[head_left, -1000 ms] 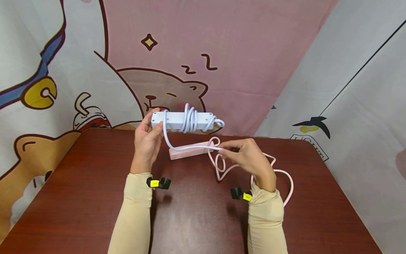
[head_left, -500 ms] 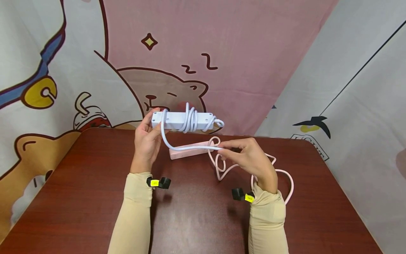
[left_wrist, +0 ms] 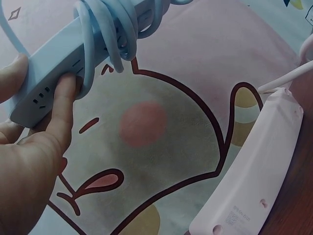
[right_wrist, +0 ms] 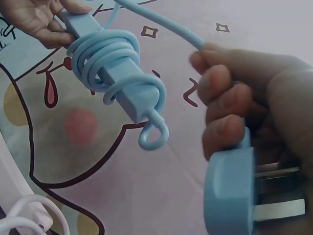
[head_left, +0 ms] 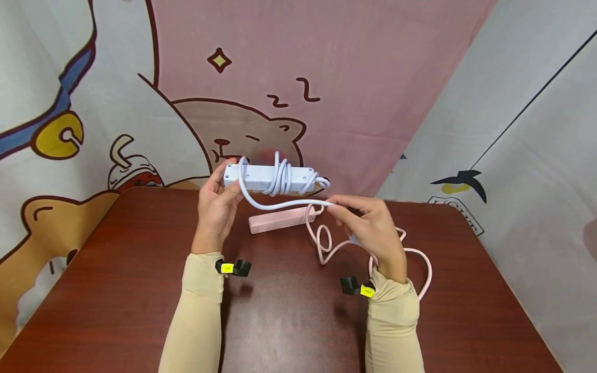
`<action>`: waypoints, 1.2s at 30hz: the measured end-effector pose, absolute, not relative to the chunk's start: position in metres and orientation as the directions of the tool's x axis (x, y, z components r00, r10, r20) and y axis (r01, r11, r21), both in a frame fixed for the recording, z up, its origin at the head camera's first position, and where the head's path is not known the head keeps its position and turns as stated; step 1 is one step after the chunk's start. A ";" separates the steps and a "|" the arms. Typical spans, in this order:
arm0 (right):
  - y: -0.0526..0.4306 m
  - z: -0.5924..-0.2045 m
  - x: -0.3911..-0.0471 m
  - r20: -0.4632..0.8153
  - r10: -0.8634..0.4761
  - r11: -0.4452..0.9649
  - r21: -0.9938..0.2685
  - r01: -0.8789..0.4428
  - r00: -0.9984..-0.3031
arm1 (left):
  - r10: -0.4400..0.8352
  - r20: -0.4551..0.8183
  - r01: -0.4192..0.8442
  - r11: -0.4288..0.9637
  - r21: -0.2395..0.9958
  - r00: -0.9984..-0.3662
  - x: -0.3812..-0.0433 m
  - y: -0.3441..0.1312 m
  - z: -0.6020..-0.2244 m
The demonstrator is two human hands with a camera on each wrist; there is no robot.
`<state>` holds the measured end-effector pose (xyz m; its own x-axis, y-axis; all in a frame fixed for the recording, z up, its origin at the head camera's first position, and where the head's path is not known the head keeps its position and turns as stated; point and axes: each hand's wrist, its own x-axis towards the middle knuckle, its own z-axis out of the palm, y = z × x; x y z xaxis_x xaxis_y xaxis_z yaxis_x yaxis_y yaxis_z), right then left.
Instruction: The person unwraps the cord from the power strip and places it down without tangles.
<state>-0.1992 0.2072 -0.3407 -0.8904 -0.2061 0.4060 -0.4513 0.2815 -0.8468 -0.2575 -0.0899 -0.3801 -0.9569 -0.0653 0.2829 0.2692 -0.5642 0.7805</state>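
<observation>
A pale blue power strip [head_left: 258, 177] is held up above the far side of the table, its cord wound several times round its middle. My left hand [head_left: 216, 207] grips its left end between thumb and fingers; sockets show on the strip [left_wrist: 44, 93] in the left wrist view. From that end a free length of cord [head_left: 280, 205] runs right to my right hand [head_left: 370, 228], which pinches it between thumb and index finger. The plug [right_wrist: 230, 191] with metal prongs hangs just below the curled right fingers [right_wrist: 225, 129] in the right wrist view.
Behind the held strip, a pink power strip [head_left: 280, 220] lies on the brown table [head_left: 289, 311]. Its loose pink cord [head_left: 426, 274] loops across the table's right side, partly behind my right hand. A printed curtain [head_left: 373, 77] hangs along the table's back edge.
My right hand has risen slightly and shifted a little right, lifting the free blue cord off its lower line. The left hand and the blue strip stay almost in place.
</observation>
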 end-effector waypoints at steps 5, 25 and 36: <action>0.205 -0.340 -0.200 0.476 -0.131 0.213 -0.843 -0.494 -0.870 | -0.040 0.288 0.262 -0.546 0.796 -0.957 -0.257 -0.090 -0.381; 0.200 -0.339 -0.209 0.459 0.225 0.146 -0.888 -0.436 -0.859 | 0.059 0.286 0.212 -0.532 0.820 -0.956 -0.254 -0.089 -0.381; 0.205 -0.343 -0.215 0.407 0.331 0.161 -0.913 -0.374 -0.851 | 0.162 0.337 0.198 -0.552 0.810 -0.927 -0.253 -0.091 -0.383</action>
<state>-0.2149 0.2053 -0.3433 -0.8515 0.3306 0.4071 -0.3740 0.1614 -0.9133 -0.2529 -0.0907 -0.3832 -0.9273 0.1622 0.3373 0.1981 -0.5519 0.8100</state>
